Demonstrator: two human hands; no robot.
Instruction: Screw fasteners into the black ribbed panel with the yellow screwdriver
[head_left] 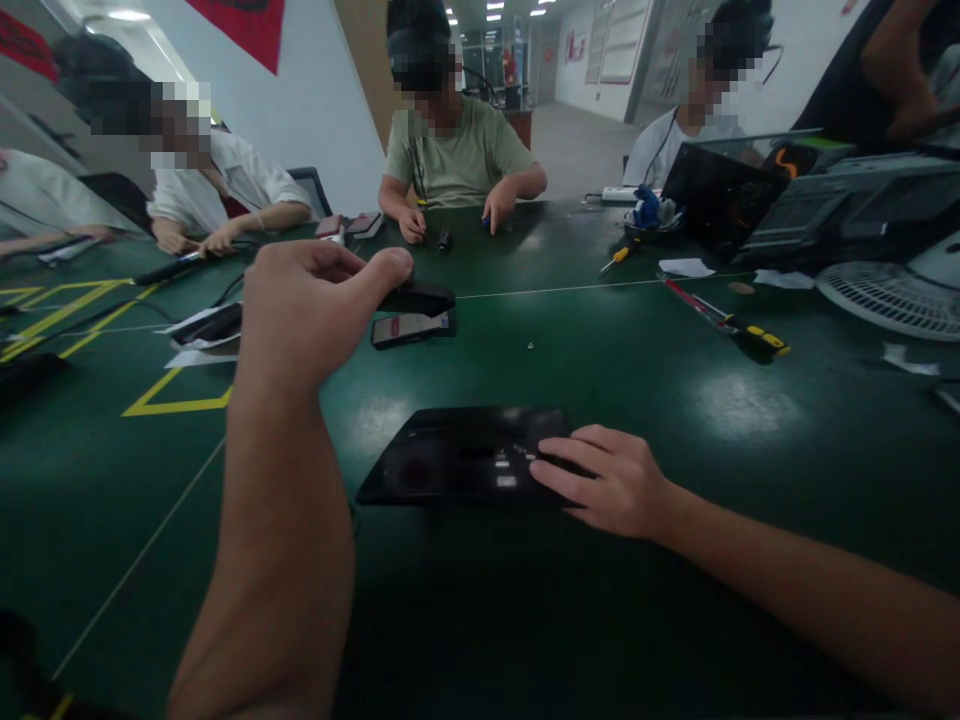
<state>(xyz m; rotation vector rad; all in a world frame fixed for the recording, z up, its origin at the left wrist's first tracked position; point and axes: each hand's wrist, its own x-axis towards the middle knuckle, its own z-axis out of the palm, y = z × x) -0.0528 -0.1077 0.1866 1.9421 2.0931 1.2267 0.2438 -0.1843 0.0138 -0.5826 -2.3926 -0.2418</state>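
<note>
A glossy black tablet-like panel lies tilted in front of me, with ceiling lights reflected in its surface. My right hand grips its right edge, fingers over the top face and thumb side low at the near corner. My left hand is raised to the left beyond the panel, its fingers curled towards the thumb. A dark object shows just past that thumb; whatever lies between the fingertips is hidden. Below the dark object, a phone with a lit screen rests on the green table.
A red screwdriver, a yellow-black tool and a small yellow screwdriver lie to the right. Beyond are a white fan and dark equipment cases. People sit across the table and at left, near yellow tape and cables.
</note>
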